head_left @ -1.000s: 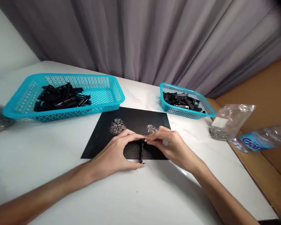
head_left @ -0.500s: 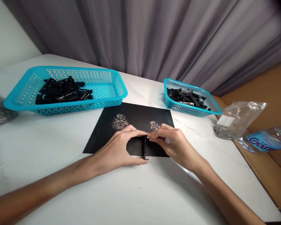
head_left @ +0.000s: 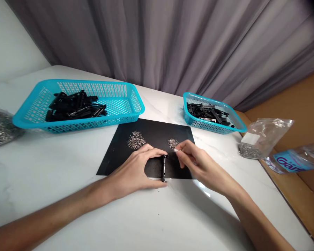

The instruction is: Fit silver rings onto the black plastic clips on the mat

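My left hand point(head_left: 138, 167) grips a narrow black plastic part point(head_left: 164, 168) by its two ends, fingers at the far end and thumb at the near one. The part stands across the near edge of a black mat point(head_left: 112, 157). To its right, and apart from it, my right hand point(head_left: 196, 158) has thumb and fingertips pinched together; whatever is between them is too small to make out. Those fingertips are beside a small heap of tiny metal pieces point(head_left: 173, 143). A larger heap of similar metal pieces point(head_left: 136, 141) lies beyond my left hand.
A large blue basket point(head_left: 94, 121) of black parts stands at the back left, a smaller blue basket point(head_left: 214, 129) of such parts at the back right. Bags of metal pieces lie at far left point(head_left: 1, 127) and right point(head_left: 251, 150). A plastic bottle point(head_left: 295, 158) lies at the right edge.
My right hand has drawn away from the far end of the black part, to the right, toward the smaller heap. My left hand keeps its grip. The view has shifted slightly.
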Demonstrator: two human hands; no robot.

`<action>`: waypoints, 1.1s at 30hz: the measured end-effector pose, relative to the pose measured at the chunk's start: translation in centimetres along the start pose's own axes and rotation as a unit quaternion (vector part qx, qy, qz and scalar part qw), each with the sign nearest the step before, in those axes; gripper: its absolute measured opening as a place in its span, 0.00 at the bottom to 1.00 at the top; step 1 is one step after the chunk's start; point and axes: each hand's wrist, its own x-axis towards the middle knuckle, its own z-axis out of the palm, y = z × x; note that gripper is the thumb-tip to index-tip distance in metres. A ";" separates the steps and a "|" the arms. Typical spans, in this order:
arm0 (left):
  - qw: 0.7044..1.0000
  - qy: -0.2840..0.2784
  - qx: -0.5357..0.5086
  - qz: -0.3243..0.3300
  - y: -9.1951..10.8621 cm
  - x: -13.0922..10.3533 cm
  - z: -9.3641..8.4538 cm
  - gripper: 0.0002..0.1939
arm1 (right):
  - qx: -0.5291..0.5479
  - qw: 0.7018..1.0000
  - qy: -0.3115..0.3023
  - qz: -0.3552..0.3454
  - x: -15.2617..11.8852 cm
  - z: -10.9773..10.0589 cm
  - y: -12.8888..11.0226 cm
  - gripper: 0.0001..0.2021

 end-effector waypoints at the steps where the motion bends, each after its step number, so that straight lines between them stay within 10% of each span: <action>1: 1.000 0.003 -0.002 0.000 0.0 0.0 0.0 0.34 | 0.004 1.000 -0.018 0.012 0.0 0.5 0.0 0.14; 4: 1.000 0.029 -0.012 -0.004 0.1 -0.1 0.1 0.31 | -0.006 0.999 -0.028 0.026 -0.1 2.7 -0.2 0.17; 12: 0.998 0.057 -0.005 0.017 1.5 -0.7 -1.2 0.44 | -0.030 0.981 0.185 -0.049 0.4 5.3 1.0 0.13; 18: 0.953 0.220 0.208 -0.010 -1.2 0.1 -11.3 0.15 | -0.311 0.830 0.448 -0.118 4.5 -4.4 5.3 0.18; 24: 0.940 0.202 0.237 -0.142 -6.4 0.4 -20.7 0.16 | -0.489 0.735 0.468 -0.021 7.8 -10.1 8.7 0.26; 27: 0.939 0.178 0.244 -0.164 -7.4 0.9 -20.6 0.16 | -0.486 0.742 0.461 -0.026 7.4 -7.4 8.4 0.23; 33: 0.951 0.162 0.202 -0.170 -8.3 2.1 -19.9 0.14 | -0.390 0.857 0.270 -0.203 5.7 -1.2 5.9 0.15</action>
